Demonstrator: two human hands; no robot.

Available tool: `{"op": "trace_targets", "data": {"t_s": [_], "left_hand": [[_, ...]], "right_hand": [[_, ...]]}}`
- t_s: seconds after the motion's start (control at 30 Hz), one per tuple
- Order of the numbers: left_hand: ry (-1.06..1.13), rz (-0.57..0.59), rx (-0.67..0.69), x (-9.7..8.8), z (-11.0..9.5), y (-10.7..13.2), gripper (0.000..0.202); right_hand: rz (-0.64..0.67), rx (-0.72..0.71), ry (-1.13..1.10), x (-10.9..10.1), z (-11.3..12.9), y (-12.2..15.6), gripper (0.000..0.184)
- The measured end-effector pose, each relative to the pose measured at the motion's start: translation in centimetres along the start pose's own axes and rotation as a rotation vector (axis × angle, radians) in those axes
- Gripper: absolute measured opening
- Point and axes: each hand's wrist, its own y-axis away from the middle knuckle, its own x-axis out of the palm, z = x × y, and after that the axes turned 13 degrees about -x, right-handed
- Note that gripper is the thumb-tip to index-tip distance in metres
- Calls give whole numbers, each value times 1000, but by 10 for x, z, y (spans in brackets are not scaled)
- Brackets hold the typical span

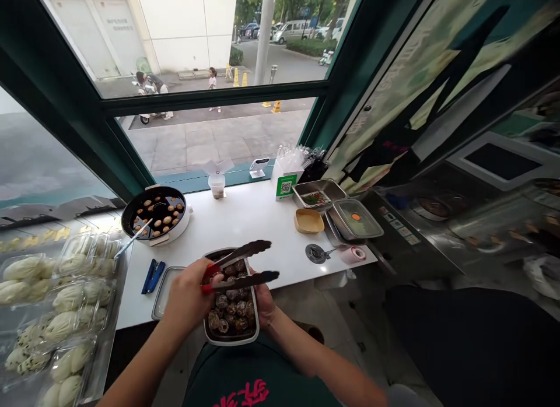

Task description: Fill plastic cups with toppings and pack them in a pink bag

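My left hand is closed around the red handle of black tongs, whose jaws gape apart and point right above a metal tray of dark round food balls. My right hand grips the right side of that tray and holds it in front of my body, at the near edge of the white counter. The tongs' tips hold nothing.
A round black pan with several balls and a skewer sits at the counter's left. Beside it lie a blue clip and a flat lid. Metal containers, a yellow dish, a QR sign and tape stand right. Packed buns fill the left.
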Motion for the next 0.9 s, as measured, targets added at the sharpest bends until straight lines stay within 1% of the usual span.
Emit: {"op": "trace_targets", "data": {"t_s": [0.07, 0.17, 0.23, 0.33, 0.37, 0.43, 0.53, 0.57, 0.63, 0.67, 0.7, 0.77, 0.87, 0.9], "left_hand": [[-28, -80, 11, 24, -16, -8, 10], [-69, -126, 10, 54, -26, -14, 7], [-61, -130, 16, 66, -31, -12, 4], [-5, -123, 52, 74, -35, -2, 5], [16, -121, 41, 75, -33, 0, 6], [42, -110, -27, 75, -23, 1, 6], [-13, -113, -207, 74, 4, -10, 12], [-51, -115, -242, 73, 13, -15, 14], [-108, -119, -257, 73, 25, -24, 13], [-115, -115, -242, 72, 26, -26, 12], [-104, -100, -218, 72, 22, -26, 10], [-33, -30, -171, 72, 5, -18, 8], [83, 172, -39, 80, -32, 1, 5], [82, 213, 18, 85, -43, 7, 5]], "right_hand": [[-22, 3, 13, -5, -2, 2, 63], [-47, 4, 24, -16, 1, 9, 58], [-49, -2, 15, -25, 7, 17, 58], [-97, -28, 0, -41, 21, 35, 62], [-125, -41, -2, -47, 27, 42, 64], [-177, -71, -9, -57, 39, 58, 67], [-210, -120, -30, -67, 55, 76, 70], [-215, -136, -34, -69, 59, 80, 71], [-218, -162, -29, -71, 63, 84, 72], [-215, -169, -24, -71, 64, 85, 72], [-208, -172, -20, -71, 65, 84, 71], [-188, -176, -17, -69, 64, 81, 70], [-175, -181, 11, -67, 60, 73, 67], [-179, -181, 33, -67, 58, 71, 66]]}}
